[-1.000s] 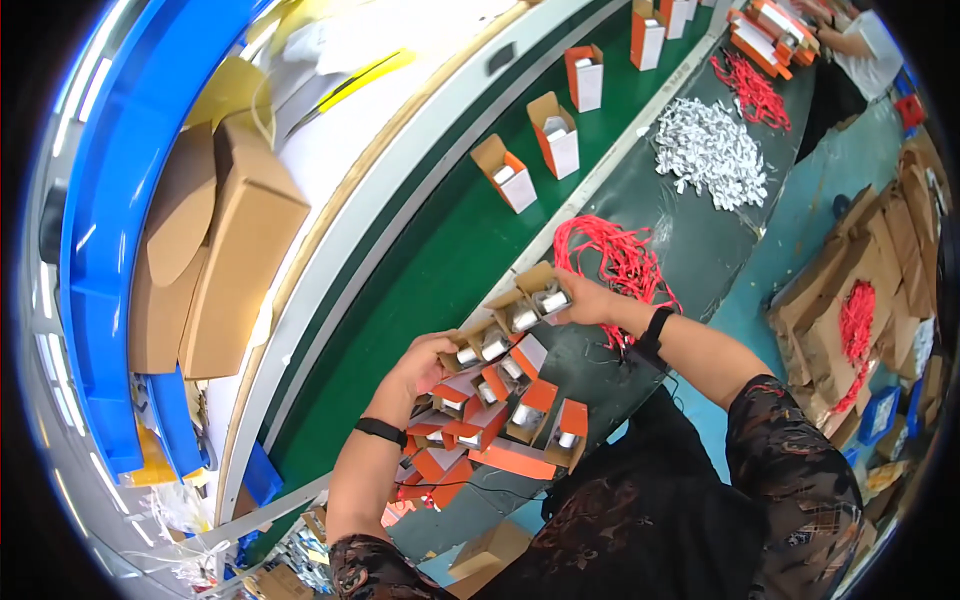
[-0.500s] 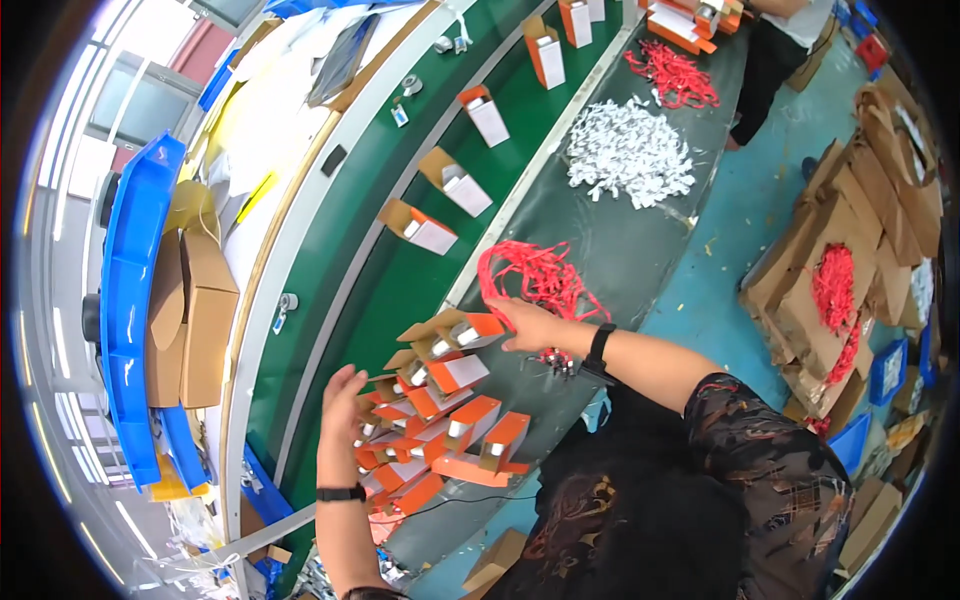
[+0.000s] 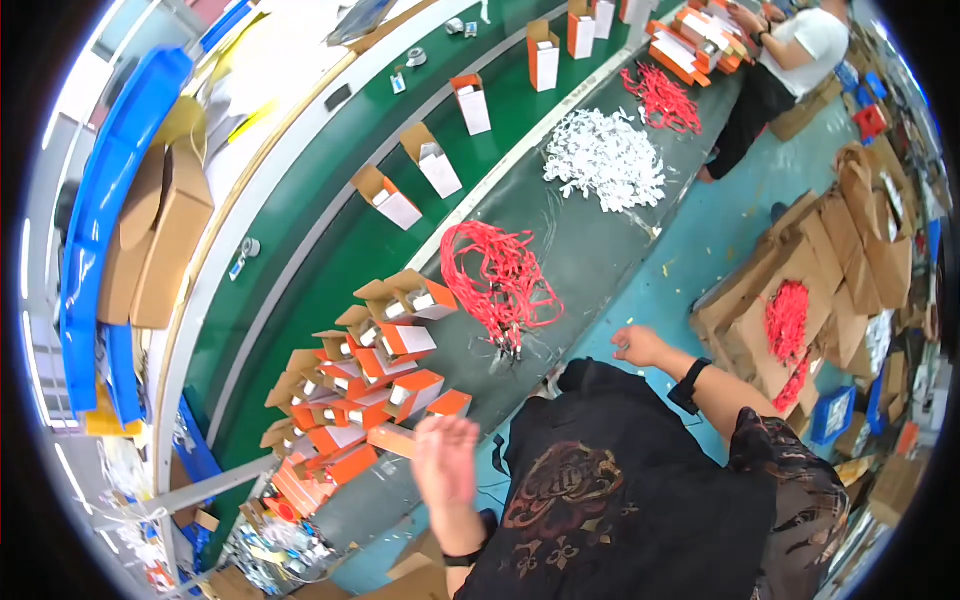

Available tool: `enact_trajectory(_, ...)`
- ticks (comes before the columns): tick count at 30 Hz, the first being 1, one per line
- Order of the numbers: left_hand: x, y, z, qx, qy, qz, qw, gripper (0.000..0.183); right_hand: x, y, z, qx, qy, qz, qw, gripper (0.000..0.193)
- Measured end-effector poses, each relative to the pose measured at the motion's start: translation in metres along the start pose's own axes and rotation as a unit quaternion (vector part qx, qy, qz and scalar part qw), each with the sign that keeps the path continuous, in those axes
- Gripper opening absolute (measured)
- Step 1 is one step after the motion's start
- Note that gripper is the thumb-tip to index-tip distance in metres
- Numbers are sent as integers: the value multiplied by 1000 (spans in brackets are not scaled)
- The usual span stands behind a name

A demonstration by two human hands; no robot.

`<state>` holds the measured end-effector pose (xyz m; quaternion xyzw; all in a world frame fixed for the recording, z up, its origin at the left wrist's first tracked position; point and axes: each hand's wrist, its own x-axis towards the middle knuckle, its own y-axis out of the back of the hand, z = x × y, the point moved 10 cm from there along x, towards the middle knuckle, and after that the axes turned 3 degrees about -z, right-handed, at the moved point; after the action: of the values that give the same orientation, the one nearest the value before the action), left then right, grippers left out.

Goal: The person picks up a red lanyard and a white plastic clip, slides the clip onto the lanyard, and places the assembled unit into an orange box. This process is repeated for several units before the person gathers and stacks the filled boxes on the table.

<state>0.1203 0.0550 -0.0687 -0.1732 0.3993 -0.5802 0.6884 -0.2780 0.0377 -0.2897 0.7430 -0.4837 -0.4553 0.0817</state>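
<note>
My left hand is raised at the near side of a cluster of open orange-and-white boxes, next to a box with an orange flap. Its fingers are extended and somewhat blurred, with nothing visible in them. Off the bench's right edge, my right hand hangs over the floor, fingers loosely bent and apart, holding nothing I can see. Most boxes stand with brown flaps raised and pale items inside. Beyond them a tangle of red cords lies on the dark bench.
A heap of small white pieces and more red cords lie farther up the bench. Several boxes stand spaced along the green conveyor. At the far end a person works at boxes. Cardboard covers floor at right.
My right hand has left the box beside the red cords and swung right, off the bench. My left hand has moved from the boxes' left side to their near right. The view has shifted.
</note>
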Motion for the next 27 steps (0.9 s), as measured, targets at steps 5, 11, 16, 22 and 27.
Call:
enact_trajectory(5, 23, -16, -125, 146, 202, -26, 968, 23, 37, 69, -91, -165, 194, 25, 967, 32)
enact_trajectory(11, 56, -13, -142, 365, 127, -15, 922, 30, 157, 92, -203, -203, 258, -41, 944, 26)
enact_trajectory(16, 85, 41, -162, 397, 35, 221, 890, 40, 246, 83, -263, -151, 289, 42, 944, 53)
enact_trajectory(22, 81, 36, -189, 650, 4, 335, 682, 70, 279, 60, -297, -316, 245, 88, 912, 109)
enact_trajectory(27, 110, 31, -147, 700, -38, 269, 660, 74, 336, 62, -303, -282, 295, 69, 910, 83)
